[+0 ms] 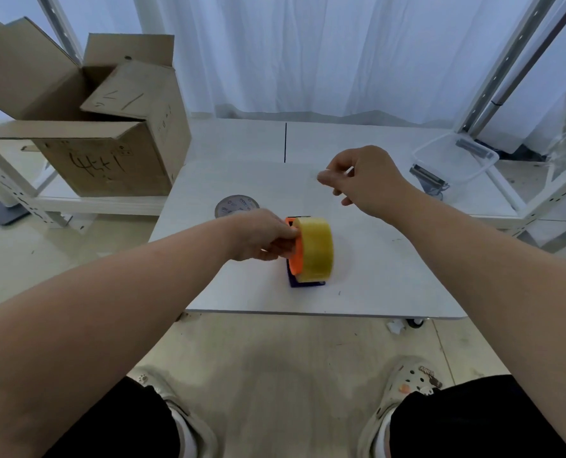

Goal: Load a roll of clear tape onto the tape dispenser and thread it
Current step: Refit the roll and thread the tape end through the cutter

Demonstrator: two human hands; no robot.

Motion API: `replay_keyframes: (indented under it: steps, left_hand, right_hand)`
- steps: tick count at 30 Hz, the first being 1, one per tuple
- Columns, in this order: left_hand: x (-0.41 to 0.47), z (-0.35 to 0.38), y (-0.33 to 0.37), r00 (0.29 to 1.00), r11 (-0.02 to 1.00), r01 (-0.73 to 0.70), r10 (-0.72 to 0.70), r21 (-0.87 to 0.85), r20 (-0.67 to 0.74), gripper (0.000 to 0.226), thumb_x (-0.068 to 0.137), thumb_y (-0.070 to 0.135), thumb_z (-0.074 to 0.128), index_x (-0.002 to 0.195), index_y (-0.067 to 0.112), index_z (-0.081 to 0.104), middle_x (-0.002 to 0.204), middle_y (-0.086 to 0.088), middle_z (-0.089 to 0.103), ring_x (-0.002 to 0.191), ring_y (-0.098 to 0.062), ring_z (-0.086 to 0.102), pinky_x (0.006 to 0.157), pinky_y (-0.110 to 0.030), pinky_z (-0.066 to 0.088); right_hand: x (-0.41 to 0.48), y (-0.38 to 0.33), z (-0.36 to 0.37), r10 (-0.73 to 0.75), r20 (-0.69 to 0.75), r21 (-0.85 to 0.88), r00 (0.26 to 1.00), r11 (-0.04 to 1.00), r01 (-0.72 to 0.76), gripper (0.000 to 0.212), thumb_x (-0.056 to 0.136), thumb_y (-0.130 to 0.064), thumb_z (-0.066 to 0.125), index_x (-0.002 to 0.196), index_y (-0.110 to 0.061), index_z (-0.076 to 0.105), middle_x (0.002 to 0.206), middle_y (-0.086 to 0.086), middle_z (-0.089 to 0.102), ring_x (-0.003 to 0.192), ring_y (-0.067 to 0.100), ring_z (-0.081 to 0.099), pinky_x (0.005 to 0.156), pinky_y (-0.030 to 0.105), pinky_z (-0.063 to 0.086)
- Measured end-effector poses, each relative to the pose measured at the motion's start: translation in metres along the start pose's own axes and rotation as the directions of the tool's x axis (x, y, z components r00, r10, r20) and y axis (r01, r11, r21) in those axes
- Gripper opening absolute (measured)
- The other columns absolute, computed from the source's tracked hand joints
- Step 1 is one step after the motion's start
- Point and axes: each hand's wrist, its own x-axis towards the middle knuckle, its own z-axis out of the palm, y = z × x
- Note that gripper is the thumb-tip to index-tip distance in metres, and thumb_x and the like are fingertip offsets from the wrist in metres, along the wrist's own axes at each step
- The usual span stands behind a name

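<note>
— How many rolls do you count?
— Two. One roll of clear tape (pixel 318 247), yellowish, stands on edge on the single tape dispenser (pixel 303 283), against its orange hub (pixel 295 259), near the middle of the surface (pixel 374 276). One grey roll (pixel 235 204) lies flat just beyond the left hand (pixel 261 236).
— And the two hands?
— The left hand grips the orange hub beside the roll. The right hand (pixel 364 180) is raised above the surface, well apart from the dispenser, fingers curled, thumb meeting forefinger; I cannot tell whether anything is pinched there.
— Anything else?
— One open cardboard box (pixel 103 127) at the left, one clear plastic tub (pixel 456 160) at the right, and two shoes (pixel 410 381) on the floor.
</note>
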Motion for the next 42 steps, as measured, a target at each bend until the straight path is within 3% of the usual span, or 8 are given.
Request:
replay_keyframes:
  steps: [8, 13, 18, 26, 30, 32, 37, 42]
  left_hand:
    - [0.006, 0.008, 0.007, 0.958, 0.985, -0.117, 0.079, -0.126, -0.277, 0.014, 0.089, 0.013, 0.052, 0.078, 0.004, 0.054, 0.070, -0.009, 0.055, 0.057, -0.016, 0.047, 0.050, -0.023, 0.041]
    - [0.000, 0.000, 0.019, 0.912, 0.968, -0.245, 0.214, -0.048, -0.350, 0.018, 0.091, 0.010, 0.050, 0.073, 0.009, 0.052, 0.063, -0.007, 0.055, 0.049, -0.015, 0.048, 0.043, -0.018, 0.045]
    - [-0.004, 0.001, 0.022, 0.838, 0.902, -0.420, 0.427, 0.098, -0.340, 0.015, 0.091, 0.006, 0.052, 0.076, 0.006, 0.050, 0.068, -0.014, 0.062, 0.057, -0.018, 0.063, 0.055, -0.019, 0.056]
    - [-0.010, 0.035, 0.012, 0.803, 0.814, -0.497, 0.563, 0.301, -0.197, 0.012, 0.088, 0.011, 0.058, 0.082, 0.006, 0.049, 0.080, -0.014, 0.066, 0.069, -0.018, 0.071, 0.068, -0.032, 0.060]
    - [-0.005, 0.045, 0.008, 0.818, 0.814, -0.457, 0.543, 0.357, -0.191, 0.010, 0.090, 0.012, 0.056, 0.087, 0.006, 0.048, 0.086, -0.010, 0.063, 0.070, -0.017, 0.070, 0.068, -0.027, 0.059]
    - [-0.002, 0.046, 0.008, 0.817, 0.817, -0.441, 0.537, 0.371, -0.212, 0.012, 0.090, 0.011, 0.054, 0.082, 0.008, 0.047, 0.083, -0.010, 0.063, 0.065, -0.014, 0.068, 0.064, -0.023, 0.057]
    - [0.006, 0.040, 0.006, 0.803, 0.828, -0.400, 0.523, 0.392, -0.285, 0.020, 0.091, 0.011, 0.051, 0.073, 0.015, 0.042, 0.083, -0.015, 0.066, 0.066, -0.018, 0.068, 0.070, -0.032, 0.059]
    - [0.005, 0.041, 0.004, 0.814, 0.813, -0.423, 0.535, 0.401, -0.227, 0.023, 0.094, 0.013, 0.050, 0.073, 0.018, 0.041, 0.078, -0.007, 0.062, 0.066, -0.014, 0.067, 0.064, -0.022, 0.056]
  right_hand:
    - [-0.001, 0.008, -0.013, 0.064, -0.135, 0.087, 0.989, 0.995, -0.053, 0.025, 0.092, -0.020, 0.058, 0.086, 0.004, 0.063, 0.072, 0.002, 0.066, 0.077, 0.028, 0.067, 0.080, 0.047, 0.056]
    - [0.003, 0.010, -0.025, 0.083, -0.301, 0.034, 0.950, 0.996, -0.076, 0.028, 0.091, -0.023, 0.056, 0.082, 0.003, 0.065, 0.075, 0.011, 0.070, 0.072, 0.024, 0.068, 0.079, 0.044, 0.057]
    - [0.008, 0.017, -0.032, 0.203, -0.389, 0.105, 0.899, 0.979, -0.176, 0.036, 0.085, -0.022, 0.060, 0.078, 0.013, 0.064, 0.070, 0.025, 0.068, 0.058, 0.030, 0.069, 0.069, 0.049, 0.059]
    - [0.008, 0.018, -0.031, 0.446, -0.363, 0.356, 0.818, 0.878, -0.320, 0.028, 0.079, -0.006, 0.057, 0.079, 0.022, 0.058, 0.068, 0.029, 0.060, 0.047, 0.025, 0.064, 0.070, 0.057, 0.057]
    - [0.011, 0.005, -0.027, 0.549, -0.274, 0.574, 0.790, 0.752, -0.324, 0.011, 0.081, 0.003, 0.055, 0.078, 0.014, 0.056, 0.070, 0.019, 0.039, 0.058, 0.031, 0.045, 0.049, 0.029, 0.047]
    - [0.012, -0.002, -0.024, 0.573, -0.230, 0.626, 0.787, 0.706, -0.331, 0.006, 0.083, 0.000, 0.056, 0.077, 0.000, 0.054, 0.069, 0.022, 0.046, 0.059, 0.030, 0.052, 0.045, 0.023, 0.047]
    - [0.011, -0.015, -0.016, 0.580, -0.208, 0.691, 0.787, 0.657, -0.301, 0.011, 0.084, -0.002, 0.058, 0.075, 0.002, 0.061, 0.066, 0.014, 0.059, 0.046, 0.021, 0.060, 0.051, 0.023, 0.051]
    - [0.011, -0.018, -0.008, 0.584, -0.162, 0.684, 0.795, 0.647, -0.337, 0.011, 0.086, -0.006, 0.058, 0.077, 0.000, 0.060, 0.064, 0.008, 0.063, 0.056, 0.021, 0.066, 0.069, 0.033, 0.059]
